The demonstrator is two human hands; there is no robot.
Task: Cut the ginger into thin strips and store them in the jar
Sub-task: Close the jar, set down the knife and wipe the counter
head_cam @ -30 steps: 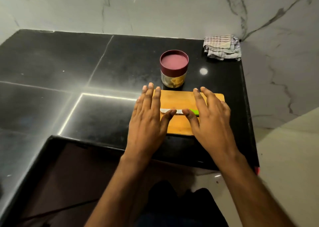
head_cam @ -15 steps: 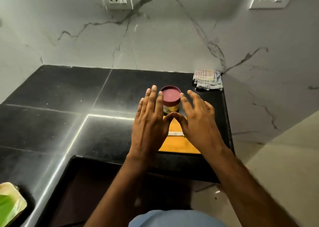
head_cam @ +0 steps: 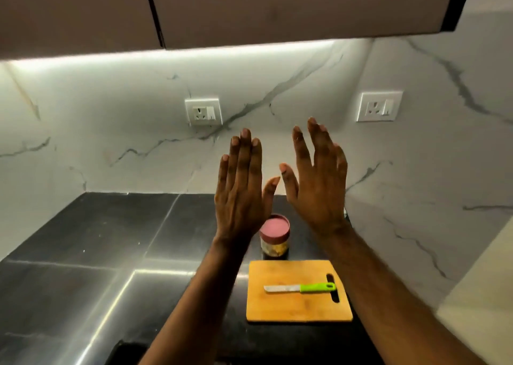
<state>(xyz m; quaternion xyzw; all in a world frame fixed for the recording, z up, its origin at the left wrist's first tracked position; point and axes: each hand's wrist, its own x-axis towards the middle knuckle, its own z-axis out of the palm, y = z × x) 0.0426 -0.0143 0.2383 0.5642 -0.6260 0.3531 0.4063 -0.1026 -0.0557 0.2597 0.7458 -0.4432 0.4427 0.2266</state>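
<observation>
Both hands are raised above the counter with fingers straight and spread, nothing held: the left hand (head_cam: 241, 189) and the right hand (head_cam: 319, 181) are close together, thumbs nearly meeting. No ginger can be seen. The glass jar with the maroon lid (head_cam: 274, 238) stands closed just behind the rectangular wooden cutting board (head_cam: 294, 309), on which 1 small knife with a green handle (head_cam: 301, 288) lies flat, blade to the left. The task appears not yet begun; the ginger should be found first, and the knife taken by its handle. The glossy black stone countertop (head_cam: 83, 253) is backed by white marble walls carrying 2 white sockets (head_cam: 203, 112), under lit brown cabinets (head_cam: 249, 9).
</observation>
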